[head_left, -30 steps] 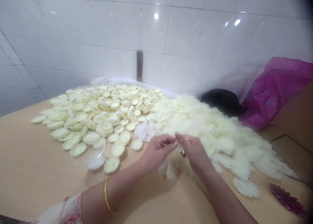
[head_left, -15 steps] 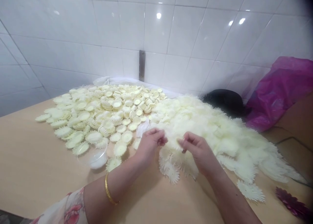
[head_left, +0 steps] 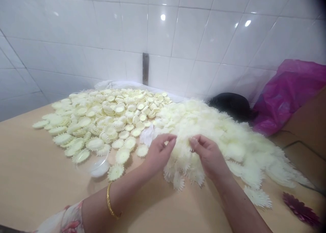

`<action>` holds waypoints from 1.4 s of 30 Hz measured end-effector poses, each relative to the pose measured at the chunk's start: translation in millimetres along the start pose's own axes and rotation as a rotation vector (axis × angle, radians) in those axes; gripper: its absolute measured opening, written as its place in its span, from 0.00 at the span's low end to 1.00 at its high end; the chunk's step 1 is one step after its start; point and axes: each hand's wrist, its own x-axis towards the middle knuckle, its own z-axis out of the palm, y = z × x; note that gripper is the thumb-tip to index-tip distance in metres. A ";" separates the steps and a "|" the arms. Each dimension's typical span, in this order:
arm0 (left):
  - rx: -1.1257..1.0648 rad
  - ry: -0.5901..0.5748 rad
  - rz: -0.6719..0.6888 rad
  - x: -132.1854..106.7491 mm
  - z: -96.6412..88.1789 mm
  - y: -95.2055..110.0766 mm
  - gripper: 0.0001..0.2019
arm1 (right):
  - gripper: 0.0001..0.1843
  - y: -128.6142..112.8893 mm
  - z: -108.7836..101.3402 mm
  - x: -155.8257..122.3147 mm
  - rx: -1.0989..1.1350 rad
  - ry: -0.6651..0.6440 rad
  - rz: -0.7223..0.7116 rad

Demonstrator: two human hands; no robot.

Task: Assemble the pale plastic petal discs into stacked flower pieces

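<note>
My left hand (head_left: 161,151), with a gold bangle at the wrist, is closed in a pinch, thumb and forefinger meeting at the tips. Facing it, my right hand (head_left: 209,155) pinches too, its thumb pressed on the bent forefinger. Whatever lies between the fingertips of either hand blends into the pale background, and I cannot make it out. Both hands hover over the near edge of a heap of thin, pale yellow flower-shaped pieces (head_left: 224,138) with toothed rims. Left of my left hand spreads a pile of cupped, pale yellow flower pieces (head_left: 94,143).
A small clear bowl with white contents (head_left: 99,168) stands on the wooden table (head_left: 38,178). At the right are a dark red flower piece (head_left: 300,208), a black rounded object (head_left: 230,105) and a magenta plastic bag (head_left: 287,90). White tiled wall (head_left: 122,26) stands behind.
My left thumb has stretched out to meet the forefinger, where the fingers were more curled. My right fingers have shifted slightly and stay pinched. The view has moved a little to the right.
</note>
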 end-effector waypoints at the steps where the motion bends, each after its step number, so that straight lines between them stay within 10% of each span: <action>1: -0.045 -0.018 -0.024 -0.1 -0.3 2.2 0.15 | 0.17 0.0 1.0 -0.8 -0.027 -0.004 -0.009; 17: -0.445 -0.217 -0.125 -3.2 3.6 0.5 0.09 | 0.19 -3.4 9.7 -6.8 -0.178 -0.106 -0.036; 23: -0.375 -0.028 -0.118 -0.2 1.4 -3.4 0.05 | 0.13 -2.4 9.6 -7.6 -0.169 -0.175 -0.064; 29: -0.348 0.031 -0.136 -0.1 0.4 0.8 0.06 | 0.15 -2.1 10.7 -7.6 -0.333 -0.018 -0.131; 34: -0.399 -0.137 -0.195 -2.6 -0.1 4.1 0.17 | 0.12 0.3 15.9 -11.2 -0.644 0.165 -0.336; 42: -0.545 -0.215 -0.241 -2.3 2.1 -3.2 0.17 | 0.11 -3.3 19.1 -14.7 -0.483 -0.056 -0.233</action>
